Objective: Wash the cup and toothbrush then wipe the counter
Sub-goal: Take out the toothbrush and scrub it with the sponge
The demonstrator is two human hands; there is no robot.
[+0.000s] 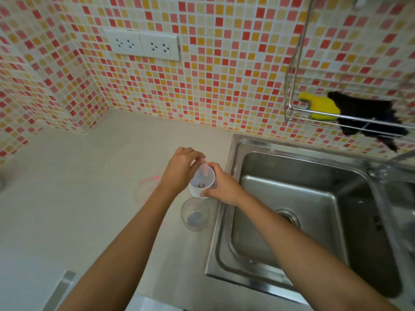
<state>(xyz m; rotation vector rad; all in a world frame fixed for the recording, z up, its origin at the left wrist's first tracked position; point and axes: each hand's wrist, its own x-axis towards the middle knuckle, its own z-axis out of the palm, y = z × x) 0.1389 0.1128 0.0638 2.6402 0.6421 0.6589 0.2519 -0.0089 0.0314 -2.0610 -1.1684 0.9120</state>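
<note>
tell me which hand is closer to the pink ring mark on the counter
Left. The left hand sits just right of the pink ring mark; the right hand is farther right, gripping the white cup beside the sink.

- A bare left forearm [125, 239] reaches in from the lower left. The left hand [180, 168] is arched, knuckles up, fingertips bunched in a pinch on a slim pink toothbrush [204, 170].
- A bare right forearm [303, 248] stretches in from the lower right, wrist straight.
- The right hand [224, 187] grips a small white plastic cup [197, 191] — fingers curled round its wall.
- The two hands sit just beside each other.
</note>
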